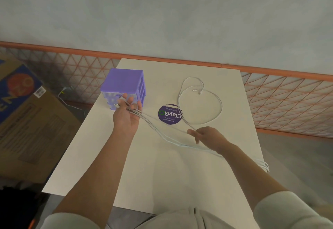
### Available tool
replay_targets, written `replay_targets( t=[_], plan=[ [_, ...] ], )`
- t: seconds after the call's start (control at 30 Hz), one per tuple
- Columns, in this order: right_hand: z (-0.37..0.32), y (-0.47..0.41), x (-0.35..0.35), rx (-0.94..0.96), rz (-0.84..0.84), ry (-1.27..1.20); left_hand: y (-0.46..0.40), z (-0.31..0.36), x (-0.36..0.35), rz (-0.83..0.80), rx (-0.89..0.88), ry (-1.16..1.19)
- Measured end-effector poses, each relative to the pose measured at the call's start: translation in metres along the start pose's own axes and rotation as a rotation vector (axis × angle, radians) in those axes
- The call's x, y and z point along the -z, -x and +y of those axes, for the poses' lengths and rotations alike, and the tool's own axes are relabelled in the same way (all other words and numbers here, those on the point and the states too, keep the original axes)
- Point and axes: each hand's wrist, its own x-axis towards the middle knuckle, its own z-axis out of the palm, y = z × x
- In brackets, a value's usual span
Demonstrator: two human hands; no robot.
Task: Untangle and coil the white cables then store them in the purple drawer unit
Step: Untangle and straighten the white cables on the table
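The purple drawer unit (124, 87) stands at the far left of the white table (153, 174). My left hand (127, 116) is raised just in front of it, palm up, with several strands of white cable (162, 135) pinched between its fingers and a plug end sticking out at its left. The strands run across the table to the right edge and hang over it. My right hand (205, 136) pinches one strand near the table's middle. Beyond it the cable lies in a large loose loop (219, 106) with two plug ends at the far side.
A round purple sticker (168, 116) marked ClayGo is on the table beside the drawer unit. A large cardboard box (23, 120) stands on the floor to the left. An orange mesh railing (288, 102) runs behind the table.
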Motion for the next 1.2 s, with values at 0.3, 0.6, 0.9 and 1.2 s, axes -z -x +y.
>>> replay_targets(
  t=[0.3,0.6,0.9,1.2],
  plan=[
    [0.01,0.002,-0.012,0.031,-0.016,-0.4,-0.003,0.006,0.006,0.004,0.003,-0.005],
    [0.031,0.013,-0.002,-0.174,0.263,-0.001,-0.004,0.023,0.02,0.081,-0.064,-0.166],
    [0.025,0.018,-0.015,-0.065,0.148,-0.203,-0.012,0.031,0.026,0.139,-0.078,-0.072],
    [-0.061,0.01,-0.009,0.265,0.148,-0.072,0.01,-0.004,0.002,-0.118,-0.218,-1.163]
  ],
)
